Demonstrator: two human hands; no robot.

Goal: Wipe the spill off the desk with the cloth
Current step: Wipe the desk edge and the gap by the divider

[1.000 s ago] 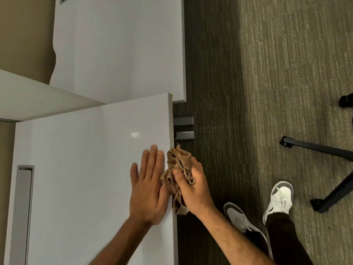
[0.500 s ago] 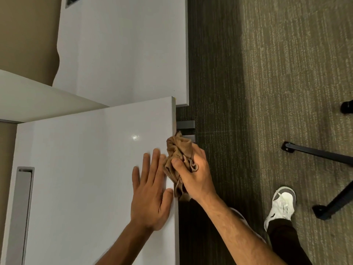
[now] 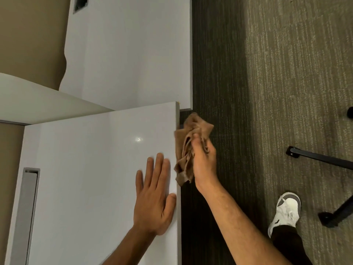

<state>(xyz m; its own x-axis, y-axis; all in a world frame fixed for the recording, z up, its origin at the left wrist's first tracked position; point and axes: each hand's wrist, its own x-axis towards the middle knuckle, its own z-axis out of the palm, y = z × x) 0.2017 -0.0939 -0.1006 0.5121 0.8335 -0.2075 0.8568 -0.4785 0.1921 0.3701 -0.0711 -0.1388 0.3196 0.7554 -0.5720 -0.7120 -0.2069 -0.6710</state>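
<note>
Right hand (image 3: 203, 161) slid cloth (image 3: 188, 150) farther along desk (image 3: 86, 169) edge

Striped grey-green carpet (image 3: 286, 92), tan wall (image 3: 28, 35), black chair legs (image 3: 321, 158) at right.

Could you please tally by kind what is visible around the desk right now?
Hands: 2, left hand and right hand
Cloths: 1, cloth
White desk surfaces: 2, desk and far surface
Shoes: 1, shoe
Total: 6
</note>
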